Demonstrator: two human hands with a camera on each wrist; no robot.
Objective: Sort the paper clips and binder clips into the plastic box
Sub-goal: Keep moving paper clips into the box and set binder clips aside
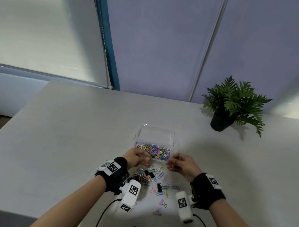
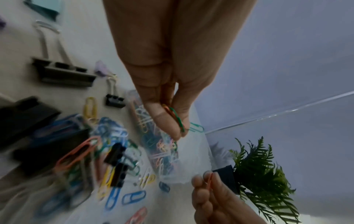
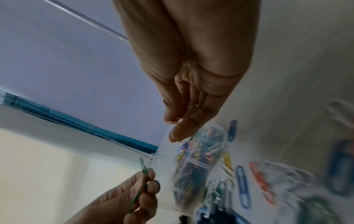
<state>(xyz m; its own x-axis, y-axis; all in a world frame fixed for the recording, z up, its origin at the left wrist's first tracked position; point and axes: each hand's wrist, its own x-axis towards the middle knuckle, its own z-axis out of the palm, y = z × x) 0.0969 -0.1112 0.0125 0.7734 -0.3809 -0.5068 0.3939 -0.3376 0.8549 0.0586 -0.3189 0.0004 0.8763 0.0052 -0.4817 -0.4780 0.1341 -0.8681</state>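
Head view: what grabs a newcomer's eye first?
The clear plastic box at table centre, its near section full of bright paper clips. Just before it, the left hand and right hand each pinch clips above a loose pile. A potted fern stands far right.

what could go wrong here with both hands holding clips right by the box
1. The left hand pinches several linked paper clips, orange and green; dropped together, they may snag or miss the plastic box.
2. The near compartment already looks full of paper clips, so more could spill over its low wall.
3. The right hand pinches a thin pink clip by its fingertips only; it could slip onto the table among the loose pile.
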